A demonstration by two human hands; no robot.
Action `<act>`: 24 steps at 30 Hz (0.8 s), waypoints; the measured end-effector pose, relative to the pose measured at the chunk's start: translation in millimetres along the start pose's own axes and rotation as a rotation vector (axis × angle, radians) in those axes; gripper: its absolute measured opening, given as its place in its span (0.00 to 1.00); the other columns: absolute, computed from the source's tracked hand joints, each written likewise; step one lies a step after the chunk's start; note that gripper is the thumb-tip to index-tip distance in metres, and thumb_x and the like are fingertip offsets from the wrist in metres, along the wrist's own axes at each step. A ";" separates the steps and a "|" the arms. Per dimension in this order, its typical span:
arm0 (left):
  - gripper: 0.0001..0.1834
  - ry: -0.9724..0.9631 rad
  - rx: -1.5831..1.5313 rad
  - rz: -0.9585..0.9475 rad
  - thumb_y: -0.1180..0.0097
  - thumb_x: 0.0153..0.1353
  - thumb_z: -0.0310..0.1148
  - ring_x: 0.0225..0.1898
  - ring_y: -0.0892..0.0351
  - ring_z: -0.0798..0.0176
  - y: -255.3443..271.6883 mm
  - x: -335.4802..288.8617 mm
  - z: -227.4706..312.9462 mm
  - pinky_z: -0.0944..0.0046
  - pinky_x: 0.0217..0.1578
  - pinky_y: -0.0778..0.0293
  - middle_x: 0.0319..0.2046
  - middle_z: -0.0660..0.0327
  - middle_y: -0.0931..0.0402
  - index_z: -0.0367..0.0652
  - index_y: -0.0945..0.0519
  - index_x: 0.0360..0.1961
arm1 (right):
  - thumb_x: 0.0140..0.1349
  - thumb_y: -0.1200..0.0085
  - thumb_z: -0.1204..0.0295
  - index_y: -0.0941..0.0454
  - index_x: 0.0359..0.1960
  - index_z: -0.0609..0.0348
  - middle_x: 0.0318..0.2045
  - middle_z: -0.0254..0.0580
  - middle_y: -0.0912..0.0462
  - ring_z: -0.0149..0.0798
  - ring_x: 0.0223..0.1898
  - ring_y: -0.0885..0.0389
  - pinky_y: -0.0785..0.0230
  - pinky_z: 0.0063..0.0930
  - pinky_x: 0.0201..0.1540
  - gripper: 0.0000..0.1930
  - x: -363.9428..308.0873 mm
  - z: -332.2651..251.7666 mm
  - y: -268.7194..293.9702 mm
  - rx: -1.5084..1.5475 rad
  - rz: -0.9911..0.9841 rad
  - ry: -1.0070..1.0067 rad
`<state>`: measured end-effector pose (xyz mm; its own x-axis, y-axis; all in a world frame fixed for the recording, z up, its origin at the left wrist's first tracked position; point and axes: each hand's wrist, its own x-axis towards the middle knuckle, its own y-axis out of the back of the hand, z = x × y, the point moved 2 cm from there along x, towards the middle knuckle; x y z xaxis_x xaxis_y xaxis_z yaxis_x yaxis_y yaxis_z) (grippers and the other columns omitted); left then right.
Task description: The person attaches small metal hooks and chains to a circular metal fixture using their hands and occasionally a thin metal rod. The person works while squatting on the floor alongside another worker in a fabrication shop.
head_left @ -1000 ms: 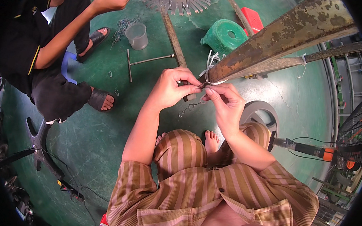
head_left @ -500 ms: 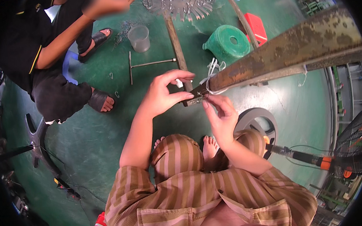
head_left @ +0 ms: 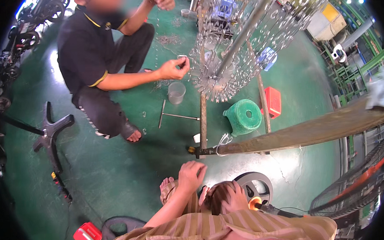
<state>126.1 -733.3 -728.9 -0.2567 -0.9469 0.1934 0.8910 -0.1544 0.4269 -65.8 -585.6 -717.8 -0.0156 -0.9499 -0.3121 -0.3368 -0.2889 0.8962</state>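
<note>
My left hand (head_left: 191, 176) is raised above my left knee, fingers curled together. Whatever it may hold is hidden. Spread fingers of my right hand (head_left: 235, 197) lie on my right knee, on the brown striped trouser cloth. Ahead of both hands, and apart from them, is the dark end of a worn metal beam (head_left: 305, 129). White cord (head_left: 222, 145) is tied around it. Beyond stands a round toothed metal rack (head_left: 218, 81) hung with many small metal hooks on a pole.
A co-worker in black squats at left, one hand (head_left: 175, 69) pinching something small near the rack. Around are a green stool (head_left: 245, 116), a red crate (head_left: 272, 102), a clear bucket (head_left: 176, 92), a T-handle wrench (head_left: 179, 116), a red box (head_left: 88, 236) and a fan (head_left: 356, 189).
Both my hands have left the beam's end and drawn back toward my knees. The view has tilted up, showing more of the rack and the co-worker.
</note>
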 end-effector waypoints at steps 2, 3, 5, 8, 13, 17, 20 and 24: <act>0.07 0.073 0.073 0.099 0.39 0.48 0.30 0.27 0.26 0.53 3.9 -7.4 -1.9 0.58 0.31 0.31 0.23 0.58 0.25 0.43 0.24 0.27 | 0.45 0.41 0.51 0.39 0.60 0.48 0.61 0.56 0.45 0.60 0.61 0.45 0.46 0.54 0.59 0.39 5.4 2.6 0.4 0.012 -0.134 0.021; 0.07 0.102 0.085 0.136 0.38 0.48 0.30 0.27 0.26 0.53 1.9 -10.2 -6.5 0.57 0.30 0.31 0.23 0.58 0.25 0.43 0.24 0.27 | 0.46 0.41 0.50 0.39 0.60 0.49 0.61 0.58 0.45 0.61 0.61 0.45 0.45 0.53 0.59 0.39 3.7 10.9 -1.8 0.029 -0.150 0.076; 0.07 0.233 0.248 0.115 0.39 0.48 0.32 0.29 0.26 0.54 9.3 -22.4 -1.6 0.55 0.32 0.31 0.25 0.59 0.25 0.44 0.24 0.27 | 0.50 0.43 0.48 0.42 0.62 0.49 0.62 0.59 0.47 0.63 0.63 0.49 0.45 0.53 0.59 0.39 -6.5 20.9 3.1 0.014 -0.195 0.217; 0.15 0.479 0.647 -0.244 0.45 0.49 0.44 0.40 0.24 0.48 20.2 -63.5 3.4 0.47 0.43 0.32 0.33 0.54 0.22 0.46 0.21 0.34 | 0.52 0.45 0.51 0.37 0.57 0.50 0.58 0.51 0.38 0.56 0.60 0.41 0.40 0.50 0.55 0.32 -48.6 33.4 7.1 0.067 -0.194 0.221; 0.35 0.421 0.592 -0.484 0.47 0.52 0.53 0.61 0.43 0.44 51.3 -119.6 41.8 0.43 0.57 0.42 0.61 0.47 0.45 0.48 0.36 0.58 | 0.53 0.47 0.53 0.36 0.55 0.49 0.56 0.49 0.35 0.53 0.59 0.39 0.39 0.48 0.54 0.29 -54.4 -3.4 2.8 0.238 -0.195 0.140; 0.34 0.377 0.509 -0.451 0.47 0.52 0.52 0.60 0.42 0.45 87.9 -87.3 84.6 0.44 0.56 0.41 0.59 0.48 0.44 0.47 0.35 0.57 | 0.54 0.48 0.54 0.35 0.54 0.49 0.54 0.47 0.33 0.51 0.57 0.37 0.38 0.47 0.53 0.27 -36.0 -22.2 -5.7 0.315 -0.174 0.033; 0.33 0.313 0.486 -0.553 0.47 0.52 0.51 0.58 0.41 0.46 120.8 -45.4 111.0 0.45 0.54 0.40 0.58 0.48 0.43 0.47 0.34 0.57 | 0.54 0.49 0.56 0.34 0.52 0.49 0.53 0.46 0.32 0.50 0.57 0.36 0.38 0.46 0.52 0.25 -25.6 -13.9 -43.6 0.377 -0.091 -0.097; 0.31 0.182 0.460 -0.798 0.47 0.53 0.50 0.57 0.40 0.47 132.9 30.8 152.2 0.46 0.53 0.39 0.56 0.49 0.42 0.47 0.34 0.56 | 0.55 0.50 0.57 0.34 0.51 0.49 0.51 0.44 0.30 0.48 0.55 0.34 0.37 0.45 0.51 0.22 -11.6 34.3 -178.4 0.358 0.199 -0.381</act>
<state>179.6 -740.1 -531.8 -0.6306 -0.6446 -0.4322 0.2308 -0.6875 0.6885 -37.8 -518.9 -884.9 -0.4285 -0.8524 -0.2996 -0.5904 0.0132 0.8070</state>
